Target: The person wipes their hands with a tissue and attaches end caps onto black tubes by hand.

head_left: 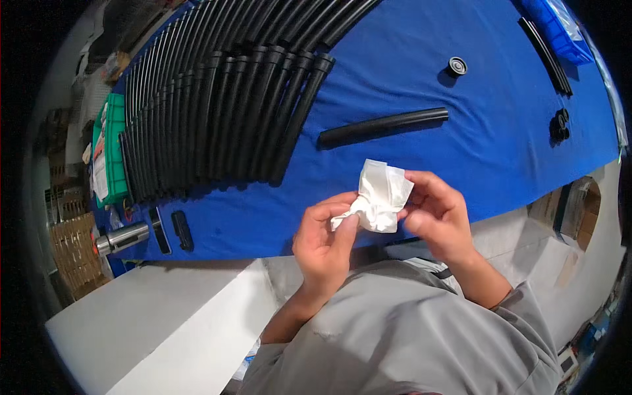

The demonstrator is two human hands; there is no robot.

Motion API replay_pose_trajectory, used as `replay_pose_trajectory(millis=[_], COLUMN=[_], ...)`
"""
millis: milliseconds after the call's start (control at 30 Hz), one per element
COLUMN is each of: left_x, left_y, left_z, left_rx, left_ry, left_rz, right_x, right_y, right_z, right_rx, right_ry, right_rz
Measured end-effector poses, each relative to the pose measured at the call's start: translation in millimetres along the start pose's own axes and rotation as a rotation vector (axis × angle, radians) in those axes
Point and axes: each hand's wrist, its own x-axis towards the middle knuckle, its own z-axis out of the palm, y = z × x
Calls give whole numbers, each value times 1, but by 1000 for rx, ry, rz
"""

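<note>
A crumpled white tissue (378, 201) is held up between both hands, just above the near edge of the table. My left hand (319, 247) pinches its lower left corner between thumb and fingers. On the other side, my right hand (444, 214) has its curled fingers and thumb closed on the right edge. Beyond the tissue a single black tube (382, 127) lies on the blue cloth. Farther back is a small round black cap (456, 66) with a ringed face.
Rows of black tubes (224, 118) cover the left of the blue-clothed table (395, 72). A green crate (116, 151), a steel flask (124, 238) and a phone (160, 232) sit at its left end. Thin black rods (545, 56), small black caps (560, 126) and a blue bin (559, 29) are at right.
</note>
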Motion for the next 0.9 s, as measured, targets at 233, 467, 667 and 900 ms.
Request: replay_pose_trajectory(millis=[233,467,667,900], left_x=[-9,-15,-15,-42], left_y=[-3,-3,5,43], left_z=[31,19,11,-2], left_rx=[-27,38,-684,-371], left_ry=[-32,-185,42,-116], left_rz=[58,-77,-461,-96], right_x=[-17,-18,-25,-34], right_y=[-12,-24,-20,-71], right_z=[-4,-6,-12,-4], right_rx=[-383,-560,-119,-527], right_ry=[92,-47,93,-157], right_rz=[2,20,176,-142])
